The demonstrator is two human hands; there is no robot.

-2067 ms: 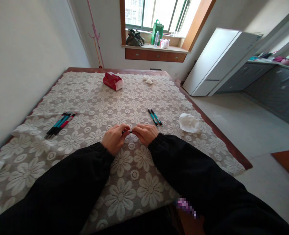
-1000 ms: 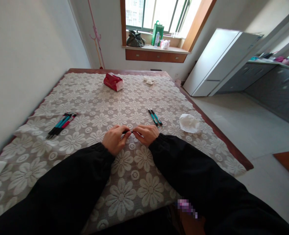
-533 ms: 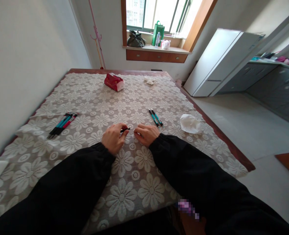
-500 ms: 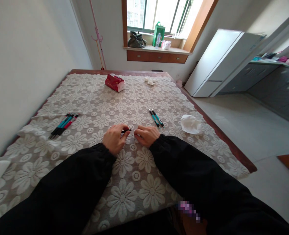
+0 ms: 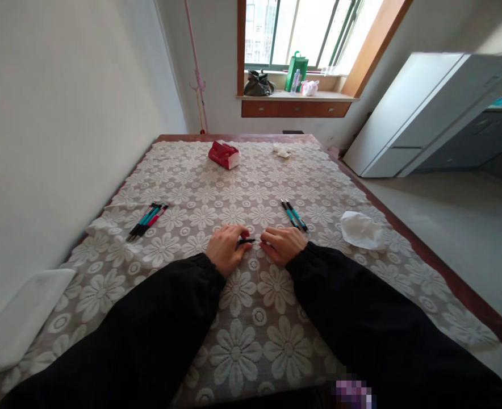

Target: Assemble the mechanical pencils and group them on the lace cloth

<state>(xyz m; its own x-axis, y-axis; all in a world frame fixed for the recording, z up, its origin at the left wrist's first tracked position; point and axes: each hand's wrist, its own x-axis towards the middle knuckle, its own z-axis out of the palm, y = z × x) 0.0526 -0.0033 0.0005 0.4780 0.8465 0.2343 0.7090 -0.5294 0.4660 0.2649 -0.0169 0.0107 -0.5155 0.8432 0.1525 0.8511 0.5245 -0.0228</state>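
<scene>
My left hand [image 5: 229, 250] is closed around a slim black pen [image 5: 246, 241], whose end points right, toward my other hand. Most of the pen is hidden by the fingers. My right hand [image 5: 283, 245] is in a pinch just beside that end; whatever its fingertips hold is too small to make out. Two teal and black pens [image 5: 294, 216] lie side by side just beyond my right hand. On the left, several teal, red and black pens [image 5: 147, 221] form a bunch on the lace tablecloth [image 5: 236, 346].
A crumpled white tissue [image 5: 362, 230] lies to the right. Farther back are a red tissue pack [image 5: 224, 155] and some small white scraps [image 5: 281, 150]. A pale flat object [image 5: 23, 318] rests at the left edge, near the wall [image 5: 63, 113].
The whole scene has shifted right and slightly down in view, showing more of the pale object at left. Both hands keep the same closed pose, close together, with the pen still in the left.
</scene>
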